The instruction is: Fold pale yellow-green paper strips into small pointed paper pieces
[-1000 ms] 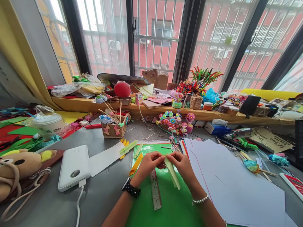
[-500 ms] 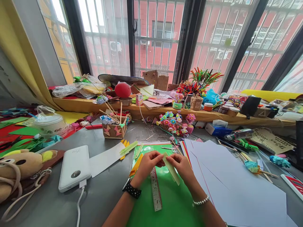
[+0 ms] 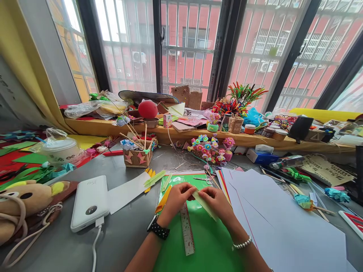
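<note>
Between my two hands is a narrow pale-green strip of folded paper (image 3: 206, 206), slanting down to the right. My left hand (image 3: 179, 195) pinches its upper end between thumb and fingers. Close beside it, my right hand (image 3: 216, 201) pinches the strip's upper edge, and the fingertips of both hands nearly meet. Below them lies a green sheet (image 3: 170, 249) with a clear ruler (image 3: 187, 230) on it, under my left hand. Yellow folded paper (image 3: 163, 199) lies just left of my left wrist. Small scissors (image 3: 206, 180) rest beyond my hands.
White paper sheets (image 3: 292, 223) spread to the right. On the left are a white power bank (image 3: 89, 202) with a cable, a white strip (image 3: 127, 192) and green folded paper (image 3: 154, 178). A cardboard box of sticks (image 3: 138, 158) and crochet flowers (image 3: 208, 147) stand behind.
The paper strip has tilted flatter, its lower end swinging slightly right toward my right palm. Both hands keep their pinch on it, and the view has shifted slightly.
</note>
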The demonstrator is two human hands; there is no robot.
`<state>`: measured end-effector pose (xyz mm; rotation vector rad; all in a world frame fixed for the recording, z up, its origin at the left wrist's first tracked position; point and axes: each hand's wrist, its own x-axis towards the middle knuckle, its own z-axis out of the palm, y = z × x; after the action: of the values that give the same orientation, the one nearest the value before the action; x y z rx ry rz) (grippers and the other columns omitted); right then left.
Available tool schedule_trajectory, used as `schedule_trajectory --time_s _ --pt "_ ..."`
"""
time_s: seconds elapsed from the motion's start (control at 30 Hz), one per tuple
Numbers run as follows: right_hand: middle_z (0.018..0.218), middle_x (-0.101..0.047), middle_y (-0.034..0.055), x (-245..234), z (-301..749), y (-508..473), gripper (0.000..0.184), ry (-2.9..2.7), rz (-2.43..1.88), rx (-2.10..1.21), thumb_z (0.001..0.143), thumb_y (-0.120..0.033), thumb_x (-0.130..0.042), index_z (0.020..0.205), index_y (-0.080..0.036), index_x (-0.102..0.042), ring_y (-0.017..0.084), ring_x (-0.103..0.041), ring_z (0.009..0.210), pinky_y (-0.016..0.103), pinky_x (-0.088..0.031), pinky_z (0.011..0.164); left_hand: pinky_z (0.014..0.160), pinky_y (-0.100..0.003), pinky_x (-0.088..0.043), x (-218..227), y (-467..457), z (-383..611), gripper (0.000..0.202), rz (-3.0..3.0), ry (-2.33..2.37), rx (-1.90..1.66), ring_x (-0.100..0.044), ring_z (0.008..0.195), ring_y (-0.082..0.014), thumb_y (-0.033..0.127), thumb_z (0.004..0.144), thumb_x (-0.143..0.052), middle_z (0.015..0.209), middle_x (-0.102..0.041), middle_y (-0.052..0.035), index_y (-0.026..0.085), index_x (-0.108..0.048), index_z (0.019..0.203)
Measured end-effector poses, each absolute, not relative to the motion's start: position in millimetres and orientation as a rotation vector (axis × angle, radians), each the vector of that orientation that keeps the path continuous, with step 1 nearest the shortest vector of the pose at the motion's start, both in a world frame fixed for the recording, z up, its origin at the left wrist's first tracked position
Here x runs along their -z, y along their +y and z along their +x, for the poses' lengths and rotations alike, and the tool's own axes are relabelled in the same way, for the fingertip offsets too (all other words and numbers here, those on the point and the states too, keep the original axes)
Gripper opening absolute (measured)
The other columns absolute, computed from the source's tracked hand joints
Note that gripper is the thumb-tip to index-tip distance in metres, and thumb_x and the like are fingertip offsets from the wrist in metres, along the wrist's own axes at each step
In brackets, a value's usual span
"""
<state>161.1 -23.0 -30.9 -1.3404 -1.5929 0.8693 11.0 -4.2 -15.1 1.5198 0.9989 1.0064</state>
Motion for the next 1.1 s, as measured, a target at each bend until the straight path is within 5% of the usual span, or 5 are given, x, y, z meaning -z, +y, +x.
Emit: schedule_trajectory --time_s 1.1 --pt "0.069 -0.063 0.0037 20.7 158.4 -27.5 0.022 -1.686 -1.302 -0.803 0.072 -0.032 -0.048 0.071 -0.016 -0.062 0.016 -0.056 0.063 0.023 -0.040 0.054 0.048 -0.020 -0.029 13.9 -5.2 8.6 0.025 1.846 1.113 -1.033 -0.038 0.052 -0.0104 0.038 0.067 -0.049 0.052 -0.044 0.0029 0.015 -0.054 0.058"
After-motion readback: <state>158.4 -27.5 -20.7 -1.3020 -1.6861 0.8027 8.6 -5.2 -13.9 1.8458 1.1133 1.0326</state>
